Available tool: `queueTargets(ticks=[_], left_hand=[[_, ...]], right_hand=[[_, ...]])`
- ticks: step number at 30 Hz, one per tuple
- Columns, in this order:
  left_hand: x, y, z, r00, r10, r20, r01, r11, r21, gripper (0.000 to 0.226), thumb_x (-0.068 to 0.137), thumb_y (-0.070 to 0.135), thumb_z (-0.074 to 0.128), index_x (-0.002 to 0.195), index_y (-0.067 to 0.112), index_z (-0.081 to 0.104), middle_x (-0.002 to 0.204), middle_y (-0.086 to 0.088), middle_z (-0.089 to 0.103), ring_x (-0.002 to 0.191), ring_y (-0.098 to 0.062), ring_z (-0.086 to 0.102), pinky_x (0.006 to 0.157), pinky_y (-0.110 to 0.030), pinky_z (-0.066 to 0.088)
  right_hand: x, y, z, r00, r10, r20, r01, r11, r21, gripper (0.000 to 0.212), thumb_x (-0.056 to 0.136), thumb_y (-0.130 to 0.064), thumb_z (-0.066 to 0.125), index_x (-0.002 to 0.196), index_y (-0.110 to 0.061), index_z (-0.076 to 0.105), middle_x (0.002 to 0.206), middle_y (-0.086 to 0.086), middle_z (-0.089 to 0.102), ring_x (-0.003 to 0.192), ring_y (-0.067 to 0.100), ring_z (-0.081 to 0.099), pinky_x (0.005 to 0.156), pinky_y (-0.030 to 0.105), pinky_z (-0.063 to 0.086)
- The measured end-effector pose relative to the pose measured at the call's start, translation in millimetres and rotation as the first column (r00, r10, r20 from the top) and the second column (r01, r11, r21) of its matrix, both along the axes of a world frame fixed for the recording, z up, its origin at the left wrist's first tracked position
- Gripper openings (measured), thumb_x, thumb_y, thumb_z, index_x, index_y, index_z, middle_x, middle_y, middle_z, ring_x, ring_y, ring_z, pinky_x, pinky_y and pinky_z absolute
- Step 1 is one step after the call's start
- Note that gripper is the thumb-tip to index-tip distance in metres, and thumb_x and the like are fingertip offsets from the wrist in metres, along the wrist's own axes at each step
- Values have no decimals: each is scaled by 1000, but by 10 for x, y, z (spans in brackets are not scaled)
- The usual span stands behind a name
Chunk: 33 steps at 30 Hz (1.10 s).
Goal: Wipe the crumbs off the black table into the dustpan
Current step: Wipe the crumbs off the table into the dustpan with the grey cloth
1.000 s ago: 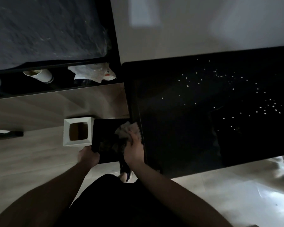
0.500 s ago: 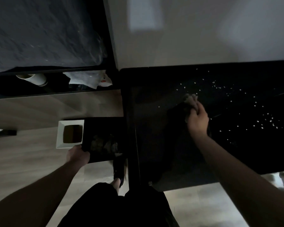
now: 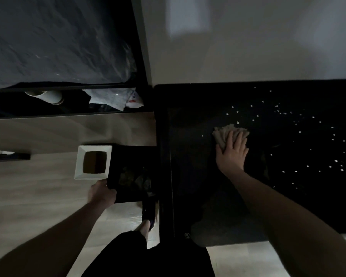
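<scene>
Right hand (image 3: 232,154) now flattened on cloth (image 3: 226,132)

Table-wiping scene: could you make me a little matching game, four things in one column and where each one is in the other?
Things:
1. cloth
2. dustpan
3. crumbs
4. white square bin

Places:
A. standing on the floor, beside the dustpan
B. scattered over the black table
C. under the right hand, flat on the table
D. gripped by the left hand at the table's edge

Pairs: 1-C, 2-D, 3-B, 4-A
</scene>
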State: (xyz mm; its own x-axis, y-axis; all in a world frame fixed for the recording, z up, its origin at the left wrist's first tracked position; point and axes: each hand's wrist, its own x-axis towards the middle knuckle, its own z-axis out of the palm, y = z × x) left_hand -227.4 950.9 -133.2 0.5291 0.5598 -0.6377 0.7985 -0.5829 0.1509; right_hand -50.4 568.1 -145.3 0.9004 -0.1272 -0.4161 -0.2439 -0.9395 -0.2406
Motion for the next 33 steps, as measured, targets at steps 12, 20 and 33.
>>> queueTargets(ticks=[12,20,33], left_hand=[[-77,-38,53,996,87,-14,-88,996,-32,36,89,11,56,120,17,72,113,-18,73,104,-41,67,80,-37,52],[34,63,55,998,57,-10,-57,997,-51,35,89,10,56,120,13,73,112,-22,72,104,-42,66,78,-37,50],[239,53,27,1000,3,-20,-4,1000,-29,37,90,10,57,125,9,68,116,-23,69,106,-42,65,73,-35,45]], right_hand=[[-983,1735,166,882,444,158,-449,690,568,51,106,-6,44,155,-19,44,167,-4,33,156,10,24,130,29,14],[-857,1209,448,991,-45,126,-52,738,673,51,105,1,43,153,-16,45,134,-40,52,126,-23,47,118,12,29],[-658,16,-49,932,-271,240,222,952,212,63,93,-2,52,153,-19,46,168,5,32,157,29,21,123,59,19]])
